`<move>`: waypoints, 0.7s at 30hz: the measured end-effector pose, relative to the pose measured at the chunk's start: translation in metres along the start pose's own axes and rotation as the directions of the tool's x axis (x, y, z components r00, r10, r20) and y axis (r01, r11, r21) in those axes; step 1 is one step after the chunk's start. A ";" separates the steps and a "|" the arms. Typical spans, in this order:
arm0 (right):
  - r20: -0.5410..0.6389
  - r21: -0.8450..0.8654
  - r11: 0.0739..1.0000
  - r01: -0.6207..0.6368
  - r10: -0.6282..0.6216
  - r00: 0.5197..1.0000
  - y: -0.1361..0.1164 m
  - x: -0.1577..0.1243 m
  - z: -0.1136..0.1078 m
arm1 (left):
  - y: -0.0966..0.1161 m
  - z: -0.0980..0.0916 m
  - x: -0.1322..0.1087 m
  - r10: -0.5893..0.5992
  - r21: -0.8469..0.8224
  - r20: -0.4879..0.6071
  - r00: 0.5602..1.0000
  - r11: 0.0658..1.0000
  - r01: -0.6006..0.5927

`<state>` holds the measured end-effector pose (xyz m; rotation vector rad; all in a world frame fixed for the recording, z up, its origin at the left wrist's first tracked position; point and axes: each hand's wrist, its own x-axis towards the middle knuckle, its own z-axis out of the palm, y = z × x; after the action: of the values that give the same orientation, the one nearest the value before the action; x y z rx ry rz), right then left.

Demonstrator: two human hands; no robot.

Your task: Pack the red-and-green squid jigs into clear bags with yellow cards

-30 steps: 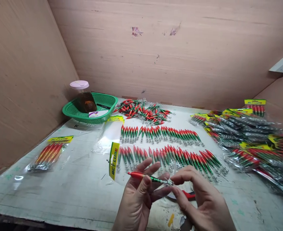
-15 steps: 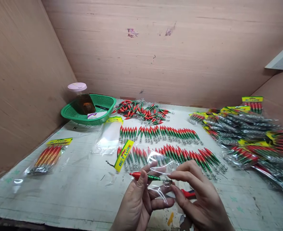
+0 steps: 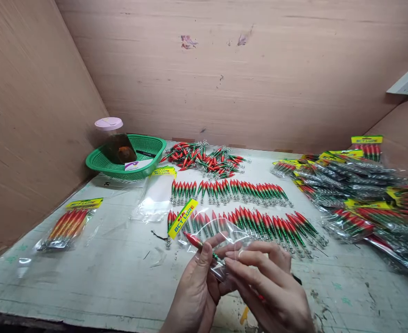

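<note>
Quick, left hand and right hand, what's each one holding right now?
Left hand: closed, pinching a red-and-green fishing lure.
Right hand: closed, pinching the clear BCT Lure bag at the lure's tail end.

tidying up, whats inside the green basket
A tilted clear jar with a pink lid, a white card and a thin black stick lie in the green basket; its floor under them is hidden.

The lure [image 3: 194, 241] at lower centre has a glossy red and green finish. The bag [image 3: 224, 230] there is clear, shiny, crinkled plastic with a yellow printed header [image 3: 182, 218]. The packs [image 3: 363, 203] at right glint alike. The basket [image 3: 157, 148], upper left, is green plastic mesh. The walls [image 3: 224, 83] are matt, grained wood. The table [image 3: 86, 277] is pale, dull and scuffed.
</note>
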<state>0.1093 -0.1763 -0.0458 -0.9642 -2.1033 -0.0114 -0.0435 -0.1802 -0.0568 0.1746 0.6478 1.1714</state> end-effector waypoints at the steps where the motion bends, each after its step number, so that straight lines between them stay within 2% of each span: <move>1: -0.007 0.006 1.000 -0.013 0.013 1.000 -0.002 -0.002 0.001 | -0.001 0.000 0.000 0.004 -0.019 -0.009 1.000 1.000 -0.004; 8: -0.079 0.036 0.982 -0.186 0.188 0.979 -0.011 -0.005 0.009 | -0.014 -0.003 0.007 -0.022 -0.219 0.019 1.000 0.975 0.026; 11: -0.132 -0.006 0.976 -0.218 0.215 0.968 -0.018 -0.003 0.015 | -0.016 0.000 0.012 -0.030 -0.287 -0.042 0.999 0.958 0.017; 14: -0.143 -0.026 0.982 -0.186 0.181 0.973 -0.024 0.000 0.017 | -0.012 0.007 0.015 -0.029 -0.291 -0.141 0.990 0.957 -0.014; 16: -0.153 -0.008 0.989 -0.150 0.147 0.977 -0.019 -0.001 0.012 | -0.007 0.006 0.019 -0.035 -0.281 -0.185 0.982 0.960 -0.019; 17: -0.166 -0.012 0.984 -0.175 0.171 0.971 -0.011 -0.005 0.006 | -0.004 0.003 0.021 -0.040 -0.269 -0.194 0.980 0.963 -0.014; 19: -0.205 -0.074 0.939 -0.337 0.317 0.926 0.018 -0.018 -0.011 | 0.001 -0.009 0.029 -0.026 -0.231 -0.178 0.984 0.973 -0.016; 20: -0.230 -0.135 0.863 -0.487 0.451 0.862 0.039 -0.028 -0.022 | 0.003 -0.016 0.033 -0.009 -0.212 -0.167 0.986 0.977 -0.027; 21: -0.249 -0.182 0.791 -0.584 0.538 0.806 0.062 -0.039 -0.033 | 0.005 -0.024 0.036 0.005 -0.197 -0.163 0.987 0.980 -0.038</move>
<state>0.1857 -0.1678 -0.0684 -1.6561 -1.5935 -0.0618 -0.0528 -0.1504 -0.0875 -0.0849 0.6664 1.2727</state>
